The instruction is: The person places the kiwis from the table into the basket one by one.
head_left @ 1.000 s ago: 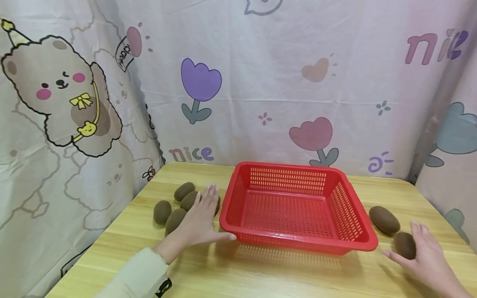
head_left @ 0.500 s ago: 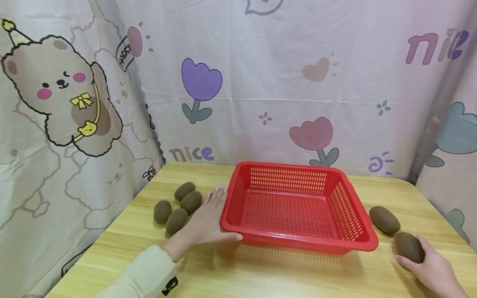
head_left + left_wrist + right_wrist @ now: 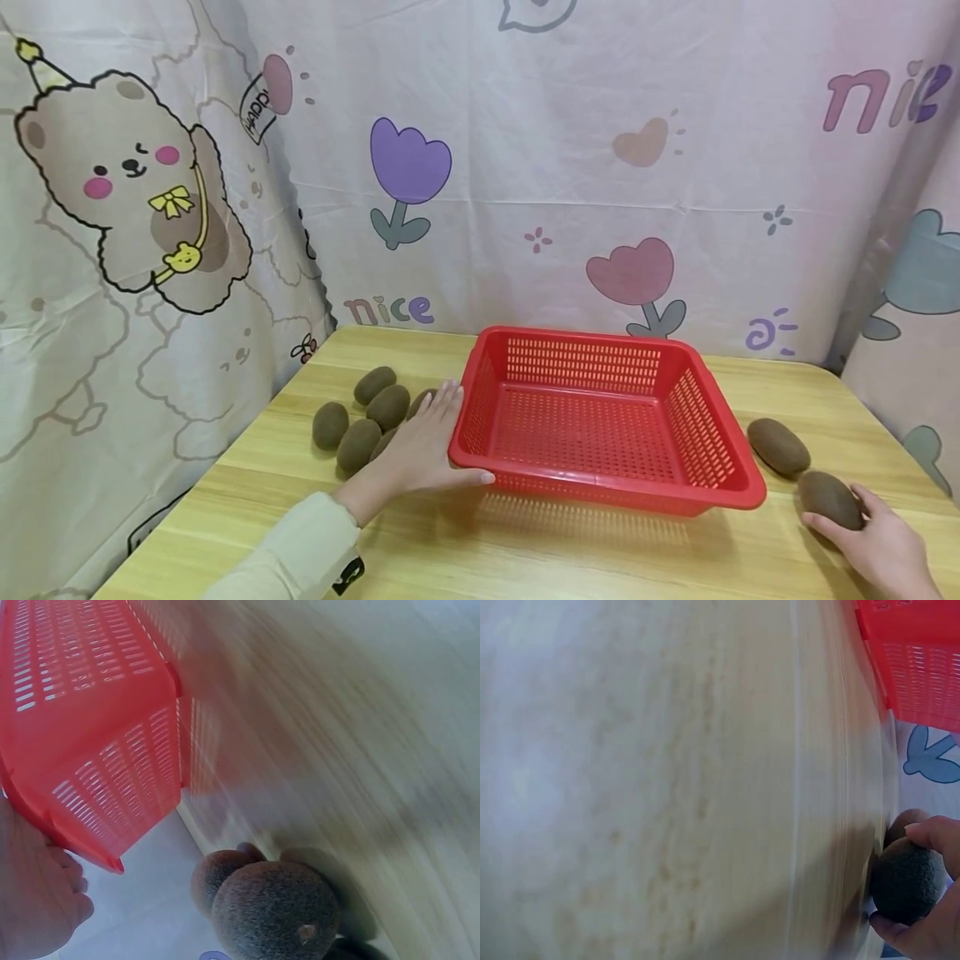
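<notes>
A red perforated plastic basket (image 3: 592, 485) stands on the wooden table. Against its left rim rests my left hand (image 3: 422, 446), fingers straight and pointing away, thumb stretched along the near corner. Several brown kiwis (image 3: 360, 447) lie grouped left of that hand, which partly covers some of them. To the right of the basket, my right hand (image 3: 888, 537) grips a kiwi (image 3: 829, 500) between thumb and fingers. Just beyond it lies another kiwi (image 3: 778, 447). In the right wrist view, thumb and fingers bend round the held kiwi (image 3: 906, 883).
The light wooden table (image 3: 570, 560) reaches back to a printed curtain (image 3: 510, 142) with tulips and a bear. That cloth hangs along the left and right sides as well. A dark strap (image 3: 348, 575) shows beneath the left sleeve.
My left hand has slid right, from over the kiwis to the basket's rim, uncovering some kiwis. My right hand has closed round the near right kiwi. The basket has stayed put.
</notes>
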Demonstrator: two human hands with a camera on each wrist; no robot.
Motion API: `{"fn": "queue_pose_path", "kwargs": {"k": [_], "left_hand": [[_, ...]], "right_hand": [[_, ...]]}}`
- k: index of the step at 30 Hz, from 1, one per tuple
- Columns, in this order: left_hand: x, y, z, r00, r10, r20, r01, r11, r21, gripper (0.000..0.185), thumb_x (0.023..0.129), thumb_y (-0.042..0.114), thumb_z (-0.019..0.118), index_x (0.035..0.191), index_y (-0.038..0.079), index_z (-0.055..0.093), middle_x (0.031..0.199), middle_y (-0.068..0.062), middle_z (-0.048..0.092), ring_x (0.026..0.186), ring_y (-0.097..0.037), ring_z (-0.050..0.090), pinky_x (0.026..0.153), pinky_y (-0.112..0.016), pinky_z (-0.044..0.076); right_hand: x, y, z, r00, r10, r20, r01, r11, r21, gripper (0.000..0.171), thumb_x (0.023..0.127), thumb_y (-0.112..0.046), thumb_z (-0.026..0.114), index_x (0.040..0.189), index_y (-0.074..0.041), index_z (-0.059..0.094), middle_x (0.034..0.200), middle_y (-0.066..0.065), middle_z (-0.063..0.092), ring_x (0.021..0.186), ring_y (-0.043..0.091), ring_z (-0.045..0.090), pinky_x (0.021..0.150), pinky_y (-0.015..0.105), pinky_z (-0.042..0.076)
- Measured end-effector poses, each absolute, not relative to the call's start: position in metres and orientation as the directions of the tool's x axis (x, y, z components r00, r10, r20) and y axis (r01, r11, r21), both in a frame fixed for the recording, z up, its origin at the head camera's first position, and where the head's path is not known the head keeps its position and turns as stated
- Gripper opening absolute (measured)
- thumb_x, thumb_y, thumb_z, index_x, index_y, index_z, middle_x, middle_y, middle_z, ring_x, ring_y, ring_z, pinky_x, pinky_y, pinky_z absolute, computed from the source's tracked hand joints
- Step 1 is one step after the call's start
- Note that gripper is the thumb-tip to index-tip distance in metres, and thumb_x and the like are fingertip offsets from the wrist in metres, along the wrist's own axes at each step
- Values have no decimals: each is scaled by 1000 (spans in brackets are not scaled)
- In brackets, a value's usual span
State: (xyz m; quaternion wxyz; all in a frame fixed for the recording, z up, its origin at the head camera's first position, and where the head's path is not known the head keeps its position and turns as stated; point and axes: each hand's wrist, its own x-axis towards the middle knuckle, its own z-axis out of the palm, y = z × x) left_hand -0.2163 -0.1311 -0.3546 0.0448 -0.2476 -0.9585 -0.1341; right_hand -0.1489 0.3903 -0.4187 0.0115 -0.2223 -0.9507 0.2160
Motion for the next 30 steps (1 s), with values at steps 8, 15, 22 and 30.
{"fn": "queue_pose_path", "kwargs": {"k": [8,15,22,30], "left_hand": [[-215,-129,-353,-870,471,148,494,833,249,118,67,79,53,149,3,12,156,-10,15,145,-24,12,116,-45,21],[-214,-129,-353,-874,464,147,487,833,262,117,68,78,53,149,4,12,156,-9,15,145,-24,12,116,-45,20],[-214,-130,-352,-872,466,147,489,835,252,118,68,78,54,149,3,12,156,-10,14,145,-25,12,116,-44,19],[-213,-130,-351,-870,473,142,494,837,234,115,70,76,52,148,1,14,156,-12,14,145,-26,11,116,-45,19]], "right_hand": [[-151,389,-419,-850,517,-97,494,721,-487,84,88,-43,55,137,16,21,133,42,30,116,56,35,95,59,35],[-153,387,-410,-861,508,-40,444,710,-547,85,88,-45,53,138,16,20,133,41,30,115,56,35,93,59,34],[-156,386,-397,-878,473,75,338,724,-601,81,87,-40,55,137,16,25,128,44,33,112,56,38,90,58,34],[-164,381,-381,-862,491,128,307,705,-639,80,87,-38,58,138,13,26,129,42,36,114,57,38,78,42,45]]}}
